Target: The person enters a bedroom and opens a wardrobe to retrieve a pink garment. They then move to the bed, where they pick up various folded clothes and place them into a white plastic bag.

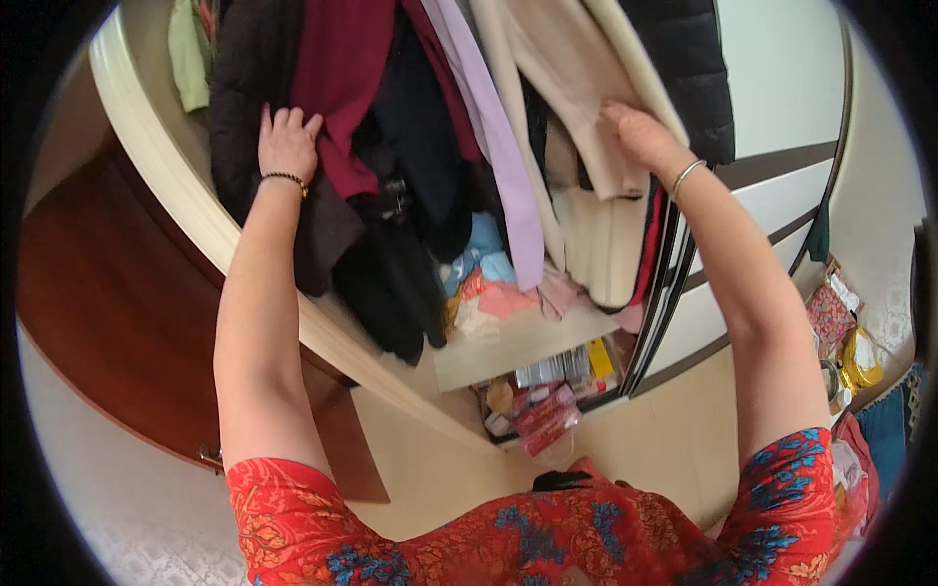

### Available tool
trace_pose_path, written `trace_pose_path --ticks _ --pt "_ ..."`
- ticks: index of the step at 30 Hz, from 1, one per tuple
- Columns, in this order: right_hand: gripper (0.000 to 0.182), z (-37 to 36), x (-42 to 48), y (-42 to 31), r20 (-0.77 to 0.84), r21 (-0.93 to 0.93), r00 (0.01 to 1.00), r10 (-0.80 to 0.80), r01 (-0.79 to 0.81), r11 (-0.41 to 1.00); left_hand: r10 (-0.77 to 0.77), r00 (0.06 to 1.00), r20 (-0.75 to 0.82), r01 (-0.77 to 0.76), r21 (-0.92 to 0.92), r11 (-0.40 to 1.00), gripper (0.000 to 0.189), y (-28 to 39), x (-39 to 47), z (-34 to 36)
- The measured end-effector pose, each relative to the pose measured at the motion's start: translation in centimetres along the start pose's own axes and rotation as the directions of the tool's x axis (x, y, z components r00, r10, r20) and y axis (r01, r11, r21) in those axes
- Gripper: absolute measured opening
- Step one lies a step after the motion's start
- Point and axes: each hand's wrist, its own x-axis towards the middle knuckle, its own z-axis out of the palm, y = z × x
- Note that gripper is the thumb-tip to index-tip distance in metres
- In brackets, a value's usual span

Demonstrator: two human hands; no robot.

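Note:
Both arms reach up into an open wardrobe full of hanging clothes. My left hand [288, 144] lies with fingers spread on a dark quilted coat [242, 95], beside a maroon garment [337, 73]. My right hand [641, 138] touches a beige garment [579, 80] on the right; its fingertips are partly hidden in the cloth, so a grip cannot be made out. Between the hands hang a black garment [418, 132] and a lilac sleeve [513, 198]. A black puffer garment [689, 80] hangs beyond my right hand.
Folded blue and pink clothes [498, 289] lie on the wardrobe shelf [484, 351]. Below it, a compartment holds packets [546, 417]. The pale wardrobe side panel [183, 212] runs along the left, near a brown wooden door [110, 308]. White sliding doors [777, 80] stand at right.

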Motion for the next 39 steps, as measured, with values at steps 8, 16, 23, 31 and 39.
trace_pose_path --ticks 8,16,23,31,39 --pt "0.033 0.2 -2.4 -3.2 -0.108 0.078 0.991 -0.074 0.083 0.994 0.072 0.997 0.017 -0.073 0.071 0.995 0.047 2.5 -0.5 0.2" --pt "0.023 -0.2 -1.6 -15.2 -0.258 -0.021 0.784 -0.564 0.579 0.815 0.089 0.99 -0.114 -0.087 0.021 0.996 0.05 5.0 -1.0 1.0" --pt "0.017 5.5 2.7 -18.3 0.092 -0.007 0.841 -0.534 0.537 0.844 0.094 0.991 -0.094 -0.094 0.011 0.996 0.054 5.8 0.1 1.6" --pt "0.036 7.3 0.6 -4.7 0.095 -0.442 0.971 -0.22 0.239 0.865 0.062 0.997 0.038 -0.069 0.193 0.979 0.058 3.7 -0.9 4.6" --pt "0.046 6.7 -0.3 -3.9 0.002 -0.416 0.95 -0.311 0.284 0.864 0.072 0.997 0.031 -0.077 0.245 0.966 0.064 4.7 -0.6 4.5"
